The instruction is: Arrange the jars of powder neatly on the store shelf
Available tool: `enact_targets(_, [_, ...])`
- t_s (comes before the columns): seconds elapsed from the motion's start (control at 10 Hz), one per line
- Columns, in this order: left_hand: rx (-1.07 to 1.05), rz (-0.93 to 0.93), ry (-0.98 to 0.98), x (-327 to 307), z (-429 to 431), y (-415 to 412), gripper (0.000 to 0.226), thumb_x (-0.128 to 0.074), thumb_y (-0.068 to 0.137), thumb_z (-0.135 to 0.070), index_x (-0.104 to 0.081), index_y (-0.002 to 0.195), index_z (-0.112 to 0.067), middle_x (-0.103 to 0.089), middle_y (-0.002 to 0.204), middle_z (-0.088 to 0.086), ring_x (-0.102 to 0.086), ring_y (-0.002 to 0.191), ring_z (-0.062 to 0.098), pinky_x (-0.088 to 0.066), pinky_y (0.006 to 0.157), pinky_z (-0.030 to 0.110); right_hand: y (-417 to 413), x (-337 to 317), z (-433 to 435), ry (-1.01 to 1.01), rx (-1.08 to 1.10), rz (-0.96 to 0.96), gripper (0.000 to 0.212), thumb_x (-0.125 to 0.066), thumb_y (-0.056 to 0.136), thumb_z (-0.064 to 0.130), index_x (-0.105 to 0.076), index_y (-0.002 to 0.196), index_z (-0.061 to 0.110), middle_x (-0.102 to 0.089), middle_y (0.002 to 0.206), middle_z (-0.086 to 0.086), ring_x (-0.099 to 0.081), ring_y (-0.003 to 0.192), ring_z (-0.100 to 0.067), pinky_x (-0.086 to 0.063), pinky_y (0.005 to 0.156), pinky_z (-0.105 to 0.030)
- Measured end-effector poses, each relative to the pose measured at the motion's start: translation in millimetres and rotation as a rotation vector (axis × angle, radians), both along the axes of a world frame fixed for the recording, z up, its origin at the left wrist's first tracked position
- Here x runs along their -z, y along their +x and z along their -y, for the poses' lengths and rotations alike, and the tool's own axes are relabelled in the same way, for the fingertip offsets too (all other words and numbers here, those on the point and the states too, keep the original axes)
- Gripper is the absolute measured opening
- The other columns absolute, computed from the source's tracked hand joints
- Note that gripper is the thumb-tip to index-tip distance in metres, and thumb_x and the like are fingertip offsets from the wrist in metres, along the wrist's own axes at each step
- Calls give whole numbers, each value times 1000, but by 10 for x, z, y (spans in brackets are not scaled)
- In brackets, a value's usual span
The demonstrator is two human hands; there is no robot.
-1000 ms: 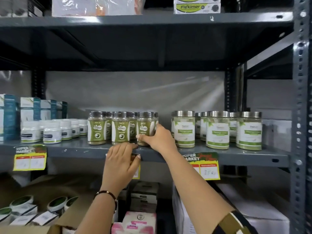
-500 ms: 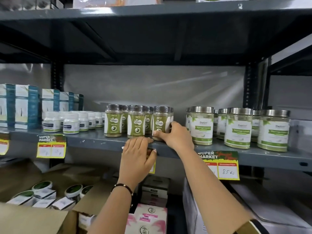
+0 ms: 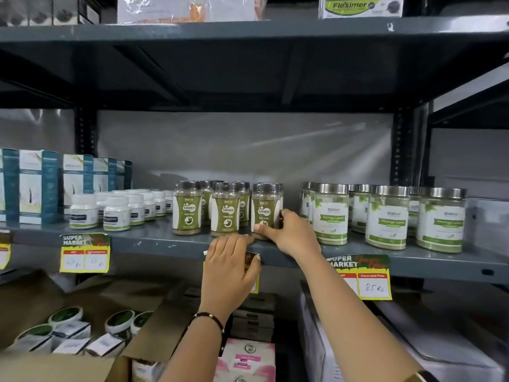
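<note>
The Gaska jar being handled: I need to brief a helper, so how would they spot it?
Look at the grey middle shelf. In the centre stands a cluster of dark-lidded green jars. The Gaska jar is the front-row jar farthest right, the only one gripped by the right hand.

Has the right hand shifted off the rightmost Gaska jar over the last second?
No. The right hand stays wrapped on the rightmost Gaska jar, at the same spot between the middle Gaska jar and the nearest Moringa jar; only the camera moved.
</note>
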State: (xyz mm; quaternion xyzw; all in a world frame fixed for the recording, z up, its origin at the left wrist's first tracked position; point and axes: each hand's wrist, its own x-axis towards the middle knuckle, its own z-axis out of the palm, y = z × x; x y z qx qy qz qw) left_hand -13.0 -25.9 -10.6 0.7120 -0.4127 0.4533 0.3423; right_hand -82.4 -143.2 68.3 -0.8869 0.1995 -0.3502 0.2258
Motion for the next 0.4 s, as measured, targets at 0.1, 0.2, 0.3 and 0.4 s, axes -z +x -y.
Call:
enact_targets(0.1, [3, 12, 3, 5, -13, -7, 28, -48, 80, -33, -61, 96, -13, -62, 94, 0, -53, 90, 20, -32, 85, 31, -23, -11, -28, -12, 11, -22, 41, -63, 77, 58, -50, 90, 21, -58, 86, 6, -59, 86, -20, -46, 68, -33])
enact_targets(0.2, [5, 15, 13, 4, -13, 17, 28, -48, 80, -33, -61, 96, -13, -62, 94, 0, -53, 89, 20, -31, 86, 30, -12, -11, -35, -11, 16, -44, 45, -62, 77, 59, -51, 94, 19, -58, 89, 4, -60, 89, -21, -48, 71, -35])
enact_targets(0.3, [23, 27, 40, 15, -33, 22, 31, -47, 82, -35, -61, 98, -12, -62, 96, 1, -54, 92, 22, -32, 87, 31, -70, -6, -71, -3, 21, -24, 59, -63, 73, 64, -52, 108, 17, -64, 98, 1, -62, 96, -23, -53, 77, -39])
enact_targets(0.4, [52, 53, 62, 49, -44, 80, 34, -45, 86, -36, -61, 106, -13, -62, 102, 1, -53, 98, 21, -31, 92, 32, -273, 147, -108, -91, -2, 387, 73, -63, 81, 52, -41, 137, 10, -63, 125, -9, -62, 111, -21, -55, 88, -41])
